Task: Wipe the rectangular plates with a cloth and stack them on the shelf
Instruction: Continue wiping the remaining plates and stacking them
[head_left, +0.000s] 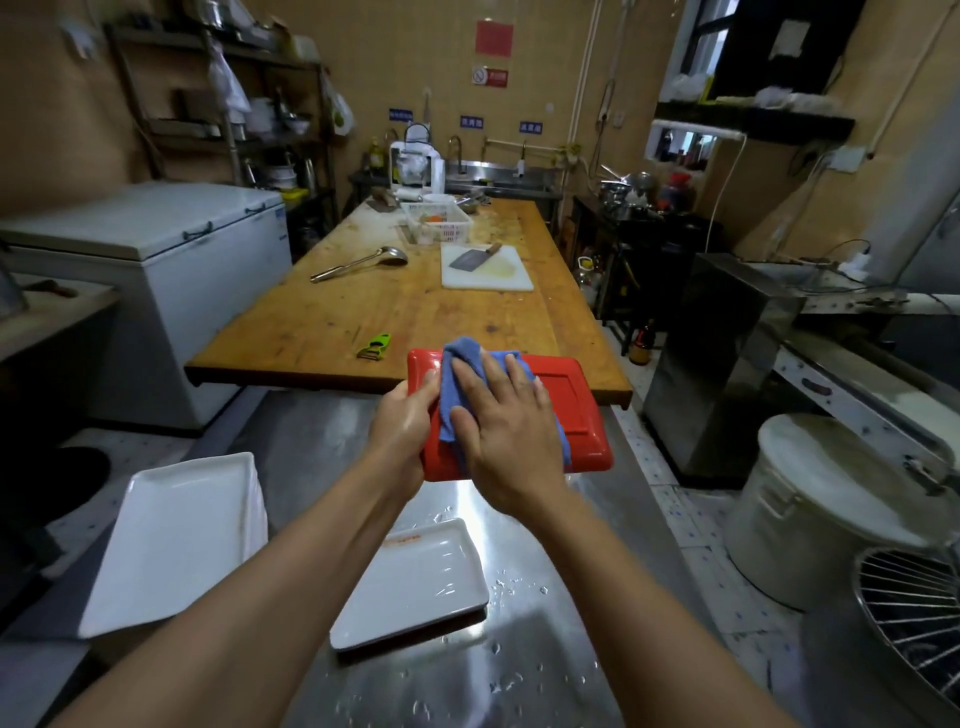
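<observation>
The wiping step is in hand. A red plate (582, 410) is held up over the steel table (545, 519), just past centre of view toward 12 o'clock. The left hand (402, 436) has its grip closed on the plate's left edge, thumb on top and fingers curled under. The right hand (504, 431) lies flat with straight, spread fingers, pressing a blue cloth (462, 358) onto the plate's face; that grip is open, not clenched. The cloth covers the left half of the plate, while the right half at 3 o'clock shows bare red. On the table below, at 6 o'clock, a white plate (415, 587) lies with water beads on and around it, so it looks unwiped. At 8 o'clock a stack (171, 540) of white plates sits at the table's left edge; whether these are dry I cannot tell. A wooden table (415, 312) runs away toward 12 o'clock, carrying a peeler (375, 347), a ladle (358, 264) and a board (488, 267) with a cleaver. A rack of shelves (223, 104) stands at 10 o'clock, well apart from the hands. By my reading, the next move calls for sweeping the cloth toward 3 o'clock over the bare half, keeping the left grip firm since the plate is likely wet and slick, then probably turning it over.
</observation>
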